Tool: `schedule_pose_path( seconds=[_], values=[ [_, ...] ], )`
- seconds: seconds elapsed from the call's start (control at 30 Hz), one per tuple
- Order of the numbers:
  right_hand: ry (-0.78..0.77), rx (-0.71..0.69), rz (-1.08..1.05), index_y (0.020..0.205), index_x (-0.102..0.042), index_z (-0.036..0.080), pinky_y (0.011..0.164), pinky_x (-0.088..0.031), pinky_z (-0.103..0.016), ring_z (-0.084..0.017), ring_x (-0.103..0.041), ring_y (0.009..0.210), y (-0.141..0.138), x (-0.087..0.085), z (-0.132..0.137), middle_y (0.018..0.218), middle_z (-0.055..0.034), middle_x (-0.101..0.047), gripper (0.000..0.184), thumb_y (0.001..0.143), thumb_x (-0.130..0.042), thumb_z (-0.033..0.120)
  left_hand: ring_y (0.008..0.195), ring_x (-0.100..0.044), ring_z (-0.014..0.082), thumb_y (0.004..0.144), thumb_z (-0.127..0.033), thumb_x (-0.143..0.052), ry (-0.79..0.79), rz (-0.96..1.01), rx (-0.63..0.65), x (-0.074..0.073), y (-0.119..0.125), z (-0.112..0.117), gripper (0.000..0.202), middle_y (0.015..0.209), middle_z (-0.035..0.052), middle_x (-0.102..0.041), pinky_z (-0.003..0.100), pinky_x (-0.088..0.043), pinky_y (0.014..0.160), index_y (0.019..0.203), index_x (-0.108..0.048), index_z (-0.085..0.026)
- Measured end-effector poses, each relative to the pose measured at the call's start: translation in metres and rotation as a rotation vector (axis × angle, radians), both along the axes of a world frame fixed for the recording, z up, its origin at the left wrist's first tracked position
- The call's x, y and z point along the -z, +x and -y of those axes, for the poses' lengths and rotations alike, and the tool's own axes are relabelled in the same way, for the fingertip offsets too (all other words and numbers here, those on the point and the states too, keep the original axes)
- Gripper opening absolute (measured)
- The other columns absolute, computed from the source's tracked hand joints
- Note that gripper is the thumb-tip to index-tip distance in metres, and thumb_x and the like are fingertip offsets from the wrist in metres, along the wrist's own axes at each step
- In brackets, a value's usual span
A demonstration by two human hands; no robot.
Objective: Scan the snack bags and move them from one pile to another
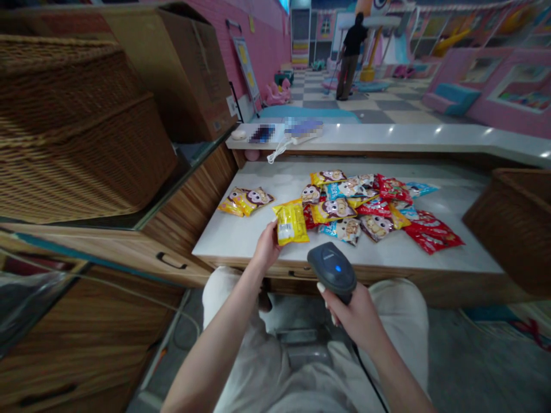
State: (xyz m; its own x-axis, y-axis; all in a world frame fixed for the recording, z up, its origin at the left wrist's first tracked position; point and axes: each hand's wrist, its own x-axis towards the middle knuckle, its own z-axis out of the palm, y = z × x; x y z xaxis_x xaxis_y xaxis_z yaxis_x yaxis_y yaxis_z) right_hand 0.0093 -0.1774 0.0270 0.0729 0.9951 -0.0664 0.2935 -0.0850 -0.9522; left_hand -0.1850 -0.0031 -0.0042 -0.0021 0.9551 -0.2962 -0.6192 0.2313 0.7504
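Observation:
My left hand [267, 248] grips the left edge of a yellow snack packet [291, 222], its printed back with a white label turned up, over the white desk [241, 244]. In my right hand [350, 312] is a dark barcode scanner [331, 269] with a lit blue spot on top; my fingers wrap its handle and its head points toward the packet. Right of the packet lies a heap of yellow, blue, red and brown snack packets [333, 210]. A few yellow packets [246, 201] with a cartoon monkey lie apart on the left.
A raised white ledge [365, 136] behind the desk bears a white cable [279, 150] and blurred-out items. Wicker baskets [77, 126] and a cardboard box [172, 63] stand left; another basket [512, 223] stands right. A person [352, 57] stands far off in the play area.

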Motion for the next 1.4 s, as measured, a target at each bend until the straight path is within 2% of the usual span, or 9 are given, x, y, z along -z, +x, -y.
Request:
schedule_pose_path(
  seconds=[0.23,0.4,0.53,0.77,0.97,1.07,1.17,1.3,1.4],
  values=[
    [-0.003,-0.003,0.043,0.081,-0.068,0.023,0.044,-0.046,-0.028,-0.021,-0.064,0.041,-0.008,-0.003,-0.006,0.050,-0.0012,-0.067,0.031,0.092,-0.072,0.052,0.118,-0.077,0.0324,0.075,-0.055,-0.093,0.186,-0.132,0.096,0.013,0.007,0.003,0.052,0.106,0.0098,-0.085,0.043,-0.063,0.103,0.107,-0.077,-0.017],
    [0.010,-0.024,0.111,0.083,-0.071,0.024,0.046,-0.047,-0.029,-0.024,-0.065,0.041,-0.014,-0.004,-0.010,0.045,0.0009,-0.061,0.030,0.091,-0.069,0.053,0.118,-0.077,0.0346,0.075,-0.064,-0.089,0.217,-0.173,0.122,0.026,0.003,0.000,0.058,0.105,0.0107,-0.085,0.047,-0.063,0.103,0.106,-0.079,-0.017],
    [0.013,-0.052,0.140,0.084,-0.073,0.023,0.050,-0.049,-0.029,-0.025,-0.068,0.044,-0.018,-0.004,-0.010,0.042,0.0017,-0.059,0.028,0.091,-0.069,0.050,0.116,-0.078,0.0345,0.074,-0.064,-0.089,0.207,-0.188,0.105,0.033,0.002,-0.004,0.055,0.103,0.0100,-0.085,0.047,-0.063,0.101,0.101,-0.080,-0.018],
    [0.027,-0.062,0.134,0.084,-0.074,0.023,0.051,-0.051,-0.030,-0.027,-0.071,0.047,-0.018,-0.004,-0.009,0.042,0.0009,-0.059,0.027,0.092,-0.068,0.048,0.111,-0.079,0.0348,0.071,-0.062,-0.090,0.231,-0.188,0.093,0.036,0.002,-0.006,0.052,0.094,0.0103,-0.084,0.044,-0.063,0.096,0.094,-0.079,-0.017],
    [0.016,-0.048,0.132,0.085,-0.075,0.022,0.048,-0.051,-0.030,-0.028,-0.072,0.048,-0.017,-0.004,-0.007,0.042,0.0002,-0.060,0.032,0.092,-0.070,0.052,0.116,-0.077,0.0346,0.074,-0.069,-0.088,0.221,-0.194,0.139,0.026,0.003,-0.001,0.058,0.099,0.0093,-0.085,0.045,-0.062,0.100,0.099,-0.079,-0.018],
    [0.016,-0.041,0.123,0.085,-0.074,0.022,0.045,-0.049,-0.029,-0.026,-0.070,0.045,-0.015,-0.004,-0.005,0.044,-0.0006,-0.063,0.032,0.093,-0.070,0.053,0.118,-0.077,0.0345,0.071,-0.066,-0.090,0.215,-0.152,0.068,0.019,0.003,0.002,0.058,0.102,0.0109,-0.085,0.046,-0.061,0.103,0.100,-0.078,-0.017],
    [0.005,-0.030,0.103,0.083,-0.072,0.022,0.042,-0.048,-0.028,-0.024,-0.067,0.041,-0.009,-0.002,-0.002,0.046,-0.0012,-0.065,0.032,0.093,-0.072,0.053,0.121,-0.076,0.0328,0.077,-0.065,-0.085,0.253,-0.196,-0.065,0.008,-0.005,0.000,0.058,0.111,0.0117,-0.084,0.044,-0.059,0.106,0.108,-0.077,-0.017],
    [-0.006,-0.005,0.084,0.077,-0.067,0.024,0.042,-0.047,-0.029,-0.023,-0.064,0.039,-0.002,0.001,-0.001,0.044,-0.0005,-0.063,0.033,0.092,-0.072,0.054,0.132,-0.069,0.0336,0.094,-0.065,-0.067,0.425,-0.585,-0.329,-0.013,-0.036,-0.021,0.057,0.134,0.0135,-0.077,0.047,-0.052,0.115,0.128,-0.073,-0.019],
    [-0.004,0.002,0.074,0.074,-0.064,0.025,0.043,-0.047,-0.028,-0.023,-0.065,0.040,0.000,0.001,0.000,0.045,-0.0006,-0.063,0.036,0.092,-0.072,0.056,0.146,-0.056,0.0371,0.095,-0.058,-0.065,0.548,-0.956,-0.406,-0.027,-0.065,-0.049,0.061,0.152,0.0155,-0.066,0.051,-0.038,0.126,0.143,-0.069,-0.019]
  ],
)
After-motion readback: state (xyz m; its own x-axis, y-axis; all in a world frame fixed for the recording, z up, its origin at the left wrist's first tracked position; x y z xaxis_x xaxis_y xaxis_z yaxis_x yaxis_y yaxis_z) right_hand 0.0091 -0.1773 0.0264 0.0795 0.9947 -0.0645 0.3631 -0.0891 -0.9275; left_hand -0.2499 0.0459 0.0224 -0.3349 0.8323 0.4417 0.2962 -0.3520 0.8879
